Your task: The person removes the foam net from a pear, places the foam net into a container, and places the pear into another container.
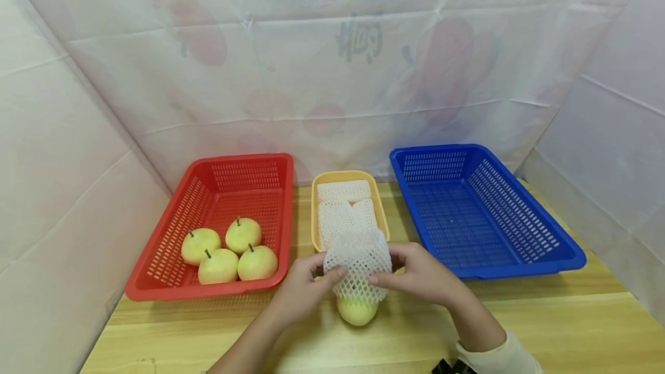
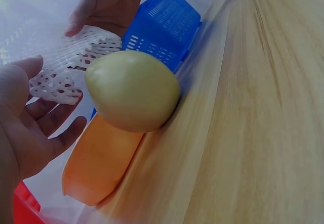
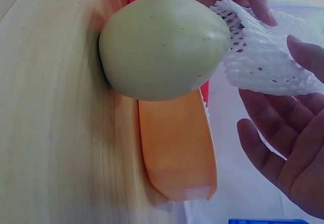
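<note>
A pale yellow-green pear (image 1: pixel 357 313) sits on the table with its stem end toward a white foam net sleeve (image 1: pixel 359 255). My left hand (image 1: pixel 306 283) pinches the sleeve's left side between thumb and fingers, while my right hand (image 1: pixel 418 273) does the same on the right. The sleeve's open rim reaches over the stem end; the rounder end stays bare. In the left wrist view, the pear (image 2: pixel 132 91) shows its stem just inside the mesh. The right wrist view has the net sleeve (image 3: pixel 271 52) stretched between both hands, right at the pear's top.
At the left, a red basket (image 1: pixel 208 293) contains several pears (image 1: pixel 218 266). A small yellow-orange tray (image 1: pixel 315 212) with more folded foam nets (image 1: pixel 343 191) stands behind the hands. To the right is a blue basket (image 1: pixel 462 218). Cloth walls (image 1: pixel 332 74) surround the wooden table (image 1: pixel 405 339).
</note>
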Tool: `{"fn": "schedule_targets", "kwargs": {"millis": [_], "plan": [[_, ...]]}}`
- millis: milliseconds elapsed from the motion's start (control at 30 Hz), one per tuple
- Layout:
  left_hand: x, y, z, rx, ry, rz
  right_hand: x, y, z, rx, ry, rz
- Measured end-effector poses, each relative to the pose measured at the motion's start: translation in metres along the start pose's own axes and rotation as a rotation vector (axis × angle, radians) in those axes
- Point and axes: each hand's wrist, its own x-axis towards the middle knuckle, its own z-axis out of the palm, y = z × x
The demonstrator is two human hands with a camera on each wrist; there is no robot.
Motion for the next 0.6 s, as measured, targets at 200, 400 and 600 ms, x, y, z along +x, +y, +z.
{"fn": "schedule_targets", "kwargs": {"millis": [200,400,600], "plan": [[0.0009,-0.0017,0.0004,-0.037,0.024,0.012,-0.0002,-0.0014,-0.0015,0.012,0.044,-0.006],[0.0018,-0.002,-0.0002,-0.06,0.059,0.007,-0.0011,-0.0002,-0.0039,0.036,0.077,-0.038],[0.0022,-0.0004,0.0001,-0.093,0.086,-0.018,-0.0006,-0.0008,-0.0043,0.035,0.116,-0.045]]}}
